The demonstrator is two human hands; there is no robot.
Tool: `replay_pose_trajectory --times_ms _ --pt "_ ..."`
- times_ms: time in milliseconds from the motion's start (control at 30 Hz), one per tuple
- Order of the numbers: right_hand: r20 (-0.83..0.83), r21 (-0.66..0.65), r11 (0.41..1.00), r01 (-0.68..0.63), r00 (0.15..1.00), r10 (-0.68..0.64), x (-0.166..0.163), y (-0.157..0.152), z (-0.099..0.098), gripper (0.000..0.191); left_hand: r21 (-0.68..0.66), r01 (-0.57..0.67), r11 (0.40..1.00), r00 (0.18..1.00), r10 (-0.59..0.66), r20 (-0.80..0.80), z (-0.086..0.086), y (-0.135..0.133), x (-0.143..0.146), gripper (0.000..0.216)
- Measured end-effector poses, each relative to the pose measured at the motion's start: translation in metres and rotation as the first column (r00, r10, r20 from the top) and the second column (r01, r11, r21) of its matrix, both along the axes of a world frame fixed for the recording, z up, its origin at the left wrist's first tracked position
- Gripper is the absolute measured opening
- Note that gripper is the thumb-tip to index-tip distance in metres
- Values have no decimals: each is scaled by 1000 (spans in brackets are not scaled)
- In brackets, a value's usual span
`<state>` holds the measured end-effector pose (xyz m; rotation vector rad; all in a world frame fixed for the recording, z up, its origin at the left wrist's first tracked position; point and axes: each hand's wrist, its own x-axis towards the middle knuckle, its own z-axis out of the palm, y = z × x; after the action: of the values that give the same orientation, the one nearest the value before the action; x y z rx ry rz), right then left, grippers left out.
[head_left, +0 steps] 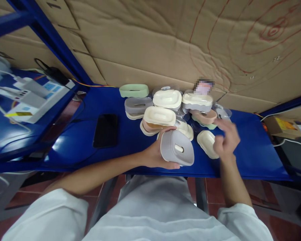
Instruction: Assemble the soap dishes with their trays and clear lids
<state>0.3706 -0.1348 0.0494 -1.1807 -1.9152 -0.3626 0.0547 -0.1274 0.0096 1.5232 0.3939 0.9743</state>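
My left hand (157, 154) is wrapped round a grey plastic soap dish (172, 147), holding it tilted above the table's front edge. An oblong slot shows in the dish's face, with something cream behind it. My right hand (227, 139), slightly blurred, is raised at the right with its index finger stretched out and nothing visible in it. Beneath and beside it lies a cream oval tray (206, 143). Close to the fingertip is a pink dish (207, 116) on top of a green one; whether the finger touches it I cannot tell.
Several cream, grey and pink dish parts (160, 115) are heaped mid-table, with a green dish (134, 90) behind. Clear plastic pieces lie among them. A black phone (105, 130) lies left on the blue table (253, 150). Further left is a power strip (41, 103) with cables. Cardboard (145, 47) stands behind.
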Motion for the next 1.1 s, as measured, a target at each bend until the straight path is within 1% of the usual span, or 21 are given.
replay_pose_trajectory --times_ms 33,67,100,200,300,367,400,433,467,500,533,567,600,633,667,733,833,900,967,1033,1100 --pt "42 -43 986 -161 986 163 -21 -12 1 59 -22 -23 1000 1000 23 21 0 1 0 122" --pt "84 -112 950 -293 949 303 -42 -24 2 60 -42 -39 998 999 40 36 1 2 -1 121" --pt "80 -171 918 -359 923 376 -61 -35 1 58 -57 -46 997 998 49 45 1 2 -2 120" --pt "-83 -219 887 -407 913 399 -100 -56 -6 49 -79 -43 996 998 46 35 -1 3 -3 121" --pt "-267 -212 896 -391 905 332 -108 -67 -19 41 -95 -6 995 999 12 53 -5 2 -1 121" --pt "-349 -171 939 -299 909 226 -100 -72 -27 31 -86 46 995 996 -39 80 -7 0 1 122" --pt "-376 -122 973 -196 916 138 -91 -73 -28 28 -81 83 993 993 -76 87 -8 -1 2 124" --pt "-397 -62 997 -49 918 20 -81 -73 -28 27 -81 118 990 990 -111 86 -8 -2 3 125" --pt "-414 -3 992 130 902 -120 -67 -70 -25 29 -84 148 985 987 -142 81 -9 -2 3 127" --pt "-425 40 950 311 865 -265 -51 -63 -20 34 -86 168 982 984 -162 74 -9 -3 3 127" --pt "-423 49 881 470 809 -408 -33 -53 -13 39 -83 178 981 983 -173 63 -10 -3 3 126" --pt "-390 29 815 579 757 -524 -14 -40 -5 46 -74 177 981 983 -173 52 -10 -3 2 125" --pt "-307 -12 771 637 731 -609 5 -24 4 54 -63 171 983 985 -169 43 -11 -3 2 123" --pt "-158 -87 750 655 735 -660 23 -6 12 61 -55 169 984 985 -167 37 -12 -3 2 122" --pt "-6 -160 730 664 739 -674 39 13 18 65 -50 175 983 984 -174 32 -13 -3 2 121" --pt "90 -227 718 658 748 -657 62 48 23 61 -47 197 979 980 -196 24 -14 -3 2 123" --pt "153 -290 728 621 782 -605 72 81 16 51 -20 230 973 973 -231 -12 -14 -3 2 127" --pt "169 -312 753 580 813 -557 68 85 9 52 -8 241 971 970 -241 -34 -13 -3 1 128" --pt "130 -266 804 532 846 -517 62 75 9 57 -20 240 970 970 -241 -23 -12 -2 0 128" --pt "19 -154 874 461 886 -464 49 53 16 57 -44 219 975 976 -219 14 -12 -2 0 126" --pt "-128 -21 939 345 930 -344 25 22 24 52 -77 186 979 982 -182 56 -11 -3 1 121"
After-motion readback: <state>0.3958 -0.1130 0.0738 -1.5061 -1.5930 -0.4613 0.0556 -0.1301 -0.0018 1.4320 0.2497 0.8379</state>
